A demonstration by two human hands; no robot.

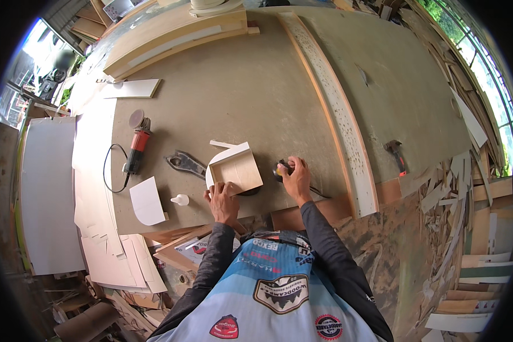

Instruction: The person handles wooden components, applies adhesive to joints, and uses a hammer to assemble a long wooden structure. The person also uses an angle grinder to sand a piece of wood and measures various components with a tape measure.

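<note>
A small box-like piece of pale wood and white board (239, 170), one corner rounded, lies on the brown worktable (222, 102). The fingers of my left hand (222, 203) are curled on its near edge, holding it. To its right, my right hand (297, 181) is closed round a small black-and-yellow tool (281, 169); the fingers hide most of it, so its kind is unclear. Left of the box lie a black tool with a hole in one end (186, 163), a small white bottle (180, 200) and a white board with a rounded corner (147, 202).
A red-and-black angle grinder (137, 145) with a cord lies at the left. A long speckled strip with orange edges (336, 108) crosses the table on the right; beyond it is a hammer (394, 153). A curved wooden piece (176, 43) stands at the back. Offcuts (447, 205) heap at right.
</note>
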